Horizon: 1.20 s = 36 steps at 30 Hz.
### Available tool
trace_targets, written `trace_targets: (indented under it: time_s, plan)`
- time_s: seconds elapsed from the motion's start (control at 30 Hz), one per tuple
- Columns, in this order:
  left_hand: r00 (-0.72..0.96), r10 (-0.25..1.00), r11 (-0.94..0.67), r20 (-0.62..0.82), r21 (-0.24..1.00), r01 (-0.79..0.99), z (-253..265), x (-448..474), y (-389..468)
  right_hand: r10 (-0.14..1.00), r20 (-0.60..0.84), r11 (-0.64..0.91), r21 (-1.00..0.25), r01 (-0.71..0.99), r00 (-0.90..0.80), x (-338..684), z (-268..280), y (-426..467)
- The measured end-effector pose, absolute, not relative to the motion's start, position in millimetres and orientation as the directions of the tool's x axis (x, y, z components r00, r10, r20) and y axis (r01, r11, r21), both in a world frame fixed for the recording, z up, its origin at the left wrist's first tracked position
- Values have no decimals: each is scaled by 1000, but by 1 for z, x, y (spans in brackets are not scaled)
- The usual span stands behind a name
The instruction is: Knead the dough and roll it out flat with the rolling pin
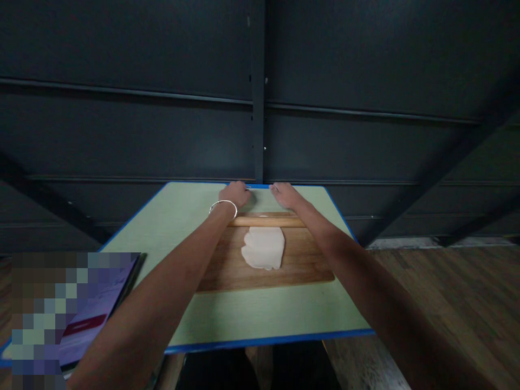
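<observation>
Both my arms reach forward across a pale green table [264,311] with blue trim. At its far edge, my left hand [235,193], a thin bangle [223,202] at its wrist, is closed with curled fingers, seemingly round the edge. To its right, my right hand [285,194] is closed at the same edge, fingers pointing inward. Nearer to me, a wooden rolling pin [268,221] lies crosswise near the far side of a wooden board [303,260], its ends hidden by my forearms. A flat, uneven sheet of white dough [264,248] lies on the board.
A flat purple-covered item [101,303], partly blurred out, lies at the table's left near corner. Dark panels [182,135] with metal beams stand right behind the table. Wooden flooring [439,281] shows at the right, and my dark-clothed legs [219,371] are below the near edge.
</observation>
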<state>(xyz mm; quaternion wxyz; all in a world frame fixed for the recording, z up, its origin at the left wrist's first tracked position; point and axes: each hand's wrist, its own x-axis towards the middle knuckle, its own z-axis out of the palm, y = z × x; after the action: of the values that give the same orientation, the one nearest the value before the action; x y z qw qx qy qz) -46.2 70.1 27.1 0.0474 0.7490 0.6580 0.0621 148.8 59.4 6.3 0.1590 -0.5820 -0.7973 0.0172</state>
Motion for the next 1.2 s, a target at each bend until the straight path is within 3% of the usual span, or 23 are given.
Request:
trace_targets:
  time_s: [0.47, 0.77, 1.2]
  plan:
    - [135, 990, -140, 39, 148, 979, 28, -45, 74, 937, 212, 321, -199, 926, -279, 151, 6, 62]
    - [108, 988, -125, 110, 162, 979, 31, -46, 61, 924, 317, 316, -308, 898, -216, 147, 7, 49]
    - [137, 983, -156, 126, 157, 975, 29, -49, 43, 917, 343, 332, -366, 869, -205, 143, 9, 29]
